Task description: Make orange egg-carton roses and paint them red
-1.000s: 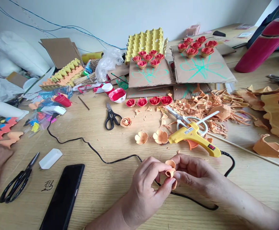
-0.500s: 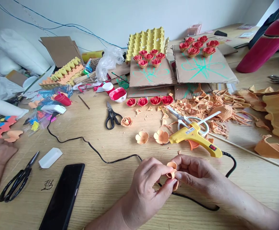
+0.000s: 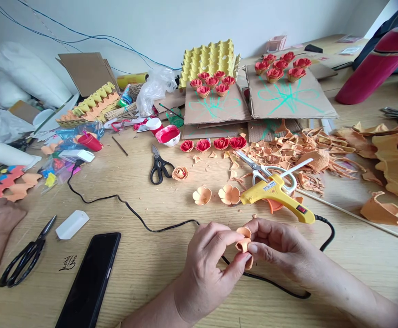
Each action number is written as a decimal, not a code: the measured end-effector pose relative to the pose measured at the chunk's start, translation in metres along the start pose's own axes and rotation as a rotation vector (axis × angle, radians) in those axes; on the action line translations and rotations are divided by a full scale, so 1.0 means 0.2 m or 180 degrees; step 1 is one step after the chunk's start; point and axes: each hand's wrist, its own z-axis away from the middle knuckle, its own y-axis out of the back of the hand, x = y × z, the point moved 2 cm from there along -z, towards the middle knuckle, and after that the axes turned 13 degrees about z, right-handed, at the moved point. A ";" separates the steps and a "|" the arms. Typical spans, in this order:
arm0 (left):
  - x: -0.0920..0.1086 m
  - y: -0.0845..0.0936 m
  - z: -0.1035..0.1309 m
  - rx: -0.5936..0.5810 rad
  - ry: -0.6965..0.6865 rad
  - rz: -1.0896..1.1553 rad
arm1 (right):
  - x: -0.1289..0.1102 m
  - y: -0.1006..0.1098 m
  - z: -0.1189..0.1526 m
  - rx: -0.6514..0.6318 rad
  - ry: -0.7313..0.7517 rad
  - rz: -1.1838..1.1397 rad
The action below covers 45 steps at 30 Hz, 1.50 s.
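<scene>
Between my two hands is an orange egg-carton flower (image 3: 243,245), its petals partly hidden by my fingers. My left hand (image 3: 209,271) pinches it from the left with thumb and forefinger. From the other side, my right hand (image 3: 279,248) grips a petal between thumb and fingers. Just beyond lie two open orange petal cups (image 3: 229,194) and a yellow glue gun (image 3: 277,196), its nozzle pointing left. A finished-looking orange rose (image 3: 180,173) sits beside black-handled scissors (image 3: 160,166).
Another person's hand (image 3: 2,218) rests at the left edge, near black scissors (image 3: 28,255) and a phone (image 3: 89,278). The glue gun's black cord (image 3: 133,212) crosses the table. Red roses stand on cardboard (image 3: 215,109) behind; orange scraps (image 3: 284,150) and a pink bottle (image 3: 374,68) lie right.
My hands have barely moved; the flower is turned slightly, showing more of its rolled inner petal. The other person's hand has shifted a little, uncovering more of the orange carton strip.
</scene>
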 end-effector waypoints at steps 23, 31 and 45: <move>0.00 0.00 0.01 -0.0009 -0.0099 -0.0059 | 0.00 -0.02 0.01 -0.0078 0.0035 -0.0465; 0.00 0.00 0.00 -0.0029 -0.0177 -0.0066 | 0.01 -0.02 0.00 -0.0101 -0.0001 -0.0592; 0.00 0.01 0.00 -0.0034 -0.0171 -0.0048 | 0.00 -0.03 0.00 -0.0088 0.0063 -0.0638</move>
